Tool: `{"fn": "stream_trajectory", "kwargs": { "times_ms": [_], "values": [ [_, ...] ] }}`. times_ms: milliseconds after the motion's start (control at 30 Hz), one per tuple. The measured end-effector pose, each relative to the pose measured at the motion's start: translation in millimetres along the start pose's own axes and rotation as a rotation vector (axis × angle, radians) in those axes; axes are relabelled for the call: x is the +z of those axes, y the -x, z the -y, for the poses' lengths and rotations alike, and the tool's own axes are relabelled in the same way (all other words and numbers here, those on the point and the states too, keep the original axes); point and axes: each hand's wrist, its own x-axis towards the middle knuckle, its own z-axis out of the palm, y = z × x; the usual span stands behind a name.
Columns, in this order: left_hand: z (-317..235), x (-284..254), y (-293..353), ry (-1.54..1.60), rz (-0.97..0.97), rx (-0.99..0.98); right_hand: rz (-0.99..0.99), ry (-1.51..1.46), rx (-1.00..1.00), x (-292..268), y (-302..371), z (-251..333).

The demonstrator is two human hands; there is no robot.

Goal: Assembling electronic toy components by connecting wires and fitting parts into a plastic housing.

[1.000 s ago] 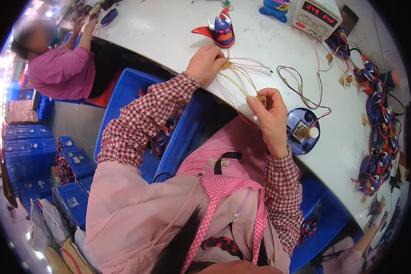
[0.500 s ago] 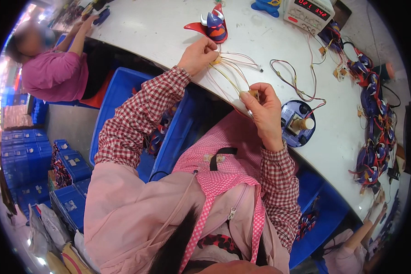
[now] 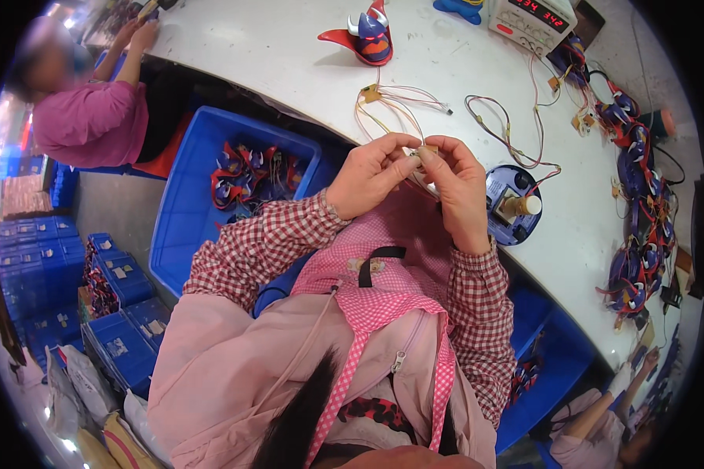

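Observation:
My left hand (image 3: 374, 176) and my right hand (image 3: 455, 184) meet at the near edge of the table, thumbs and forefingers pinched together. Between the right fingertips is a small circuit board (image 3: 424, 149), mostly covered by fingers. What the left fingertips pinch there is hidden. Thin wires run from the hands to a tan circuit board (image 3: 370, 94) lying on the table. Beyond it stands a purple toy figure head (image 3: 373, 41) with white horns and a red collar. Close by my right hand sits a round blue base (image 3: 528, 228) with a pale knob on top.
A white power supply (image 3: 530, 22) with a lit red display stands at the back of the white table (image 3: 446, 70). Several wired toy heads (image 3: 637, 227) lie along the right side. A blue bin (image 3: 181, 227) of toy heads is at my left. Two co-workers sit nearby.
My left hand has let go of the tan board on the table and come down and right to meet my right hand. The power supply display has changed.

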Motion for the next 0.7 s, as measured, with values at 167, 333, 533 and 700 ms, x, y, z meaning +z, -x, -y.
{"fn": "stream_trajectory", "kwargs": {
  "times_ms": [167, 333, 533, 700],
  "values": [
    [11, -1, 0, 0.359, 0.007, -0.129, 0.035, -0.045, 0.022, -8, 0, 0],
    [16, -4, 1, 0.622, 0.008, -0.218, 0.023, 0.019, -0.013, 0, 3, 0],
    [19, -10, 6, 0.661, 0.017, -0.227, -0.022, 0.031, -0.067, 1, 2, 1],
    [18, -17, 11, 0.635, 0.025, -0.245, -0.007, 0.077, -0.016, -2, 2, -1]
  ]
}}
